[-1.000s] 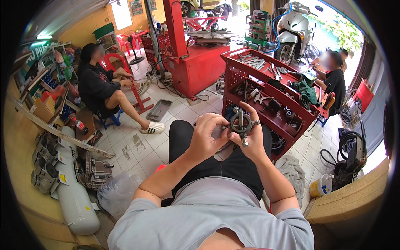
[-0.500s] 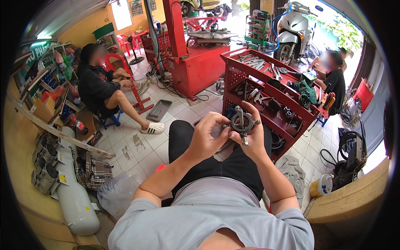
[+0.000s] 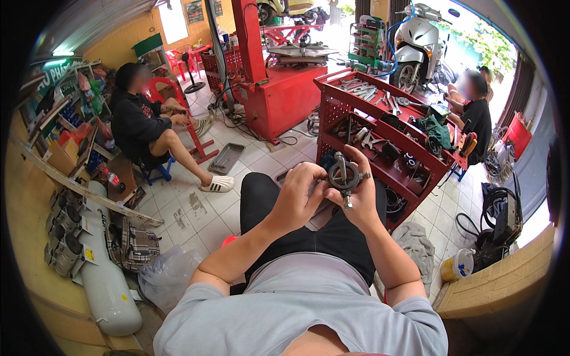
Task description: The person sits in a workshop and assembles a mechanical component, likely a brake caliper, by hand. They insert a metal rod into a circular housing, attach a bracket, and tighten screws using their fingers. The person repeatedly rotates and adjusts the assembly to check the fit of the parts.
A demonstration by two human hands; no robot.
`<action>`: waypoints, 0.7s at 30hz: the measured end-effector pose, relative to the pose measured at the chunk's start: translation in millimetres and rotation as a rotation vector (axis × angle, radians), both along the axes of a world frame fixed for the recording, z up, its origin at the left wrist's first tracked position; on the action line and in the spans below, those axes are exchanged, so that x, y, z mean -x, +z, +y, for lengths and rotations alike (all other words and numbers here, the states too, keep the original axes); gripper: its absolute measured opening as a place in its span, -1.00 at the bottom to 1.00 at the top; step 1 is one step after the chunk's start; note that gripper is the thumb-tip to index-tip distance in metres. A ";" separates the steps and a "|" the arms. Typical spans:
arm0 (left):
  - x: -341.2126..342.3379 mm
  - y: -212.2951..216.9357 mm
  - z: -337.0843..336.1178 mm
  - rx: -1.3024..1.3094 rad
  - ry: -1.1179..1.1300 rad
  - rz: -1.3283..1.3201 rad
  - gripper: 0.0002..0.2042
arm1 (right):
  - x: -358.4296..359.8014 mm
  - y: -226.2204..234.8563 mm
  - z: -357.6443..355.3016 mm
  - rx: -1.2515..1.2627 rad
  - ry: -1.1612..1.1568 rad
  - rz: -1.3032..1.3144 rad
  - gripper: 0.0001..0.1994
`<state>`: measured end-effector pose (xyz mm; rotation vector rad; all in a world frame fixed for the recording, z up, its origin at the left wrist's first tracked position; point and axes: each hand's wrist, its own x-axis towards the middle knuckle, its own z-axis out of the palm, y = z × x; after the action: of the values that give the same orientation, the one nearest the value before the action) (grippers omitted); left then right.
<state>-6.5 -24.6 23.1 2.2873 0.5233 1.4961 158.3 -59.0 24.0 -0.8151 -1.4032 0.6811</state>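
Observation:
I sit with both hands raised over my lap. My right hand [image 3: 362, 196] grips a round grey metal engine part [image 3: 344, 177] with a shaft sticking out above and below. My left hand [image 3: 300, 196] is curled against the left side of that part, fingertips touching its rim. My black trousers [image 3: 279, 231] lie beneath both hands.
A red tool cart [image 3: 392, 136] with wrenches and parts stands just right of my knees. A metal tray [image 3: 225, 158] lies on the tiled floor ahead. One person sits on a stool [image 3: 148, 127] at the left, another [image 3: 475, 113] behind the cart. A white tank [image 3: 110, 291] lies at the lower left.
The metal part has turned slightly in my hands, and my left fingers have shifted along its edge. Everything else stays as it was.

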 end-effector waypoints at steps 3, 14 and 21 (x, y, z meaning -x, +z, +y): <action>-1.3 -2.6 2.0 -0.126 0.057 0.016 -0.82 | 0.0 -3.0 2.1 0.029 0.030 0.036 0.03; -4.0 -6.4 2.9 -0.181 0.077 -0.007 -0.80 | 1.8 0.9 -1.1 0.032 0.041 0.046 0.03; -1.1 -5.0 1.5 -0.079 0.028 0.043 -0.82 | 2.2 -2.0 1.1 0.033 0.059 0.038 0.03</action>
<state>-5.4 -23.1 18.2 2.3865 0.5182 1.5091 156.1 -57.9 22.0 -0.7851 -1.3890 0.7632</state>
